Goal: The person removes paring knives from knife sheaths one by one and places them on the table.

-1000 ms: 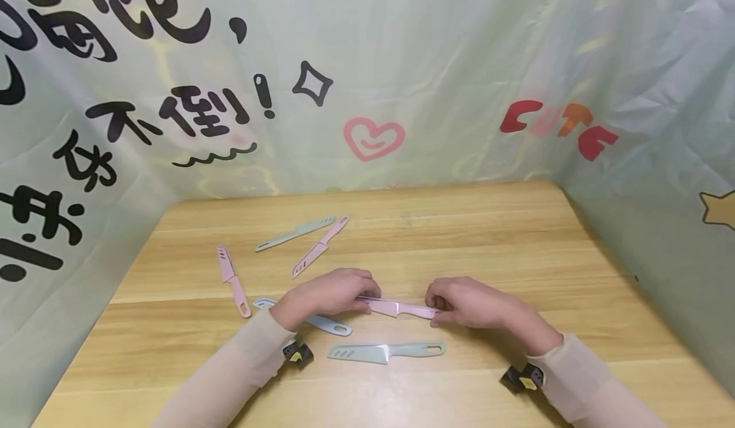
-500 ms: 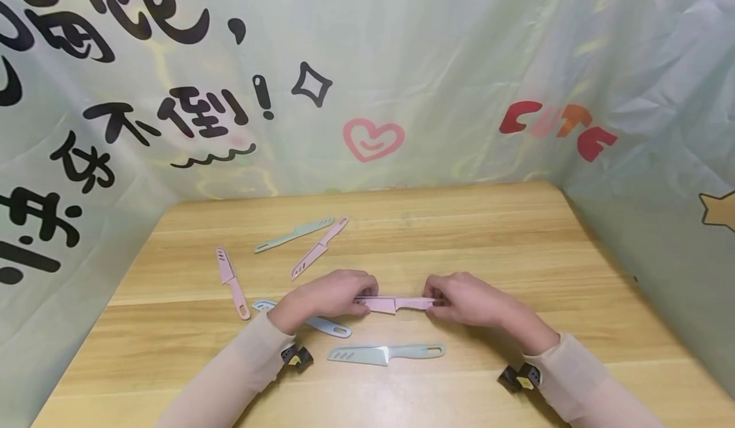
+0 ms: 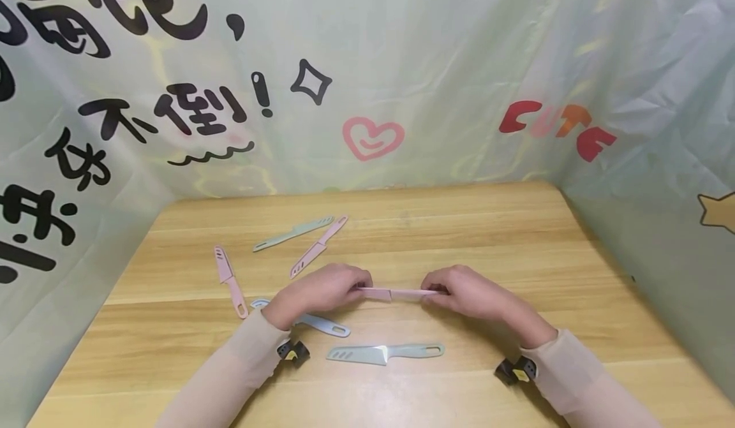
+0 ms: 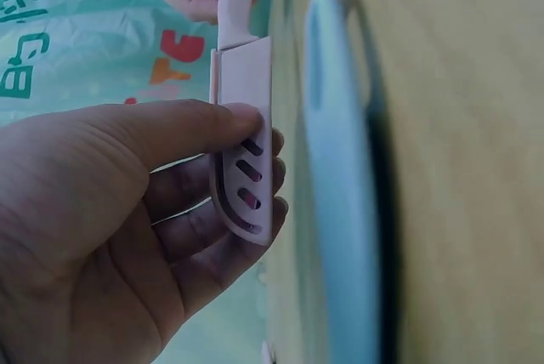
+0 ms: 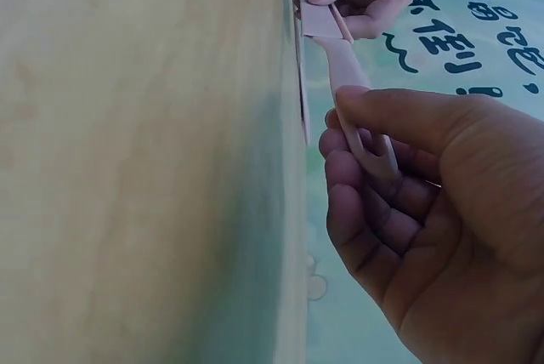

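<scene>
A pink paring knife (image 3: 406,294) in a slotted pink sheath (image 4: 244,83) is held level between both hands, a little off the table. My left hand (image 3: 326,287) pinches the sheath near its tip, thumb across the slots and fingers behind. At the other end my right hand (image 3: 469,293) pinches the handle (image 5: 347,66) between thumb and fingers, close to its hanging hole. The sheath reaches the handle, so no bare blade shows. Below the hands lies a pale green sheathed knife (image 3: 386,353). Under the left wrist, a blue knife (image 3: 325,324) is partly hidden.
Farther left on the wooden table (image 3: 488,236) lie a pink knife (image 3: 231,281), another pink knife (image 3: 318,248) and a green knife (image 3: 294,234). A printed cloth (image 3: 448,51) hangs around the back and sides.
Both hands have raised the pink knife slightly and moved it away from the body. It has turned from showing its flat side to nearly edge-on in the head view.
</scene>
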`<state>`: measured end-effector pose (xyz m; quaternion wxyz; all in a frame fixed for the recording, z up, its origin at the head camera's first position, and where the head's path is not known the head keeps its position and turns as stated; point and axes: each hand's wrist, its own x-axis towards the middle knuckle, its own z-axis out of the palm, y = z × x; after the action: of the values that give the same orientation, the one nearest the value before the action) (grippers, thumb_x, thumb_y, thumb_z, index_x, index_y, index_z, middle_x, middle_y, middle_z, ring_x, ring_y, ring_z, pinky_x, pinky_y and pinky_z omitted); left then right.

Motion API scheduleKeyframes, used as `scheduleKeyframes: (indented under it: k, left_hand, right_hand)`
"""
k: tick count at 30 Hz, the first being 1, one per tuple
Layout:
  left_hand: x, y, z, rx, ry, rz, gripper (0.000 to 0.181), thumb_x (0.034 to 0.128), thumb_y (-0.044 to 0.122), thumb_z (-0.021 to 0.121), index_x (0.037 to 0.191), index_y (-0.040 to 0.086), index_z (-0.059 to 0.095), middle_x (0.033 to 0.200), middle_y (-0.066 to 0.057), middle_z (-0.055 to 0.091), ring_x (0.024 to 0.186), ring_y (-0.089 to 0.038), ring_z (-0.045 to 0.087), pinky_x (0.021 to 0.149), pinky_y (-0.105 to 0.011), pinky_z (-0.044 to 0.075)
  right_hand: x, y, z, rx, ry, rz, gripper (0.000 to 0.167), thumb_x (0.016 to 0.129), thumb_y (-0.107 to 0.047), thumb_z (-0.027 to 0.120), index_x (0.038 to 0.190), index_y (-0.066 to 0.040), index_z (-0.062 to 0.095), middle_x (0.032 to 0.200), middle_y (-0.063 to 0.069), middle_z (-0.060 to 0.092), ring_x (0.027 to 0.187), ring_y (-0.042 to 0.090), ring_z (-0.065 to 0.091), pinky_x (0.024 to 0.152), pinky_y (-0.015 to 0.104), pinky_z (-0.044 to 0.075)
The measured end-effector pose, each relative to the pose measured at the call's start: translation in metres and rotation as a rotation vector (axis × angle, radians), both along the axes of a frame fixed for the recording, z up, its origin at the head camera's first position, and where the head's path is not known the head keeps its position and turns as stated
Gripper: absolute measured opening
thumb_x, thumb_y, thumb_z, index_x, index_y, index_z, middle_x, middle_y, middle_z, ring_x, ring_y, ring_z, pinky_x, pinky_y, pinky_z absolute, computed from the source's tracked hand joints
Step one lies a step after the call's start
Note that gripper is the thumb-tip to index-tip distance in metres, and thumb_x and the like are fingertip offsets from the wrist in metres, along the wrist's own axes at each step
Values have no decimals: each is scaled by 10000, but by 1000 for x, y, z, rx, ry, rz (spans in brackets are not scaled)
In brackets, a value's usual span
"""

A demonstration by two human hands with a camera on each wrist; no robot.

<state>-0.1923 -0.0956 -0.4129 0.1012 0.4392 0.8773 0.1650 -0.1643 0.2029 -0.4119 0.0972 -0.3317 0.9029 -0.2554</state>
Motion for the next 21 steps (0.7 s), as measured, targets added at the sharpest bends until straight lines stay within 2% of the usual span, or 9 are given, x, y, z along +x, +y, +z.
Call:
scheduleKeyframes:
  k: [5,12,17,21]
  left_hand:
    - [-2,-5,6,41,3,24,118,991,201,602,1056,179,699,918,112,662,761,-48,555,699,-212,508]
    - [-5,-8,11,81,-12,53,190,993,190,598,1146,152,704,1065,61,701,917,-47,623,810,-246,544]
    - [-7,-10,14,122,-33,47,200,987,159,604,1160,122,697,1100,22,703,915,-64,631,788,-250,544]
    - [-9,-11,15,158,-73,65,208,981,161,615,1168,115,694,1081,16,708,871,-62,619,752,-248,542]
  right_hand:
    - [-4,-1,4,-12,-44,-31,92,954,-268,656,989,-201,708,699,-145,583,568,26,483,493,216,460]
    - [-11,-3,10,-85,-213,-47,148,961,-274,648,1042,-166,708,654,-35,622,527,98,534,421,205,430]
    - [-17,-5,14,-135,-272,-28,187,973,-241,630,1070,-104,713,682,-16,648,575,165,603,443,222,472]
    - [-20,-9,16,-144,-293,-14,213,979,-255,620,1077,-90,711,680,-20,641,594,205,619,467,237,490]
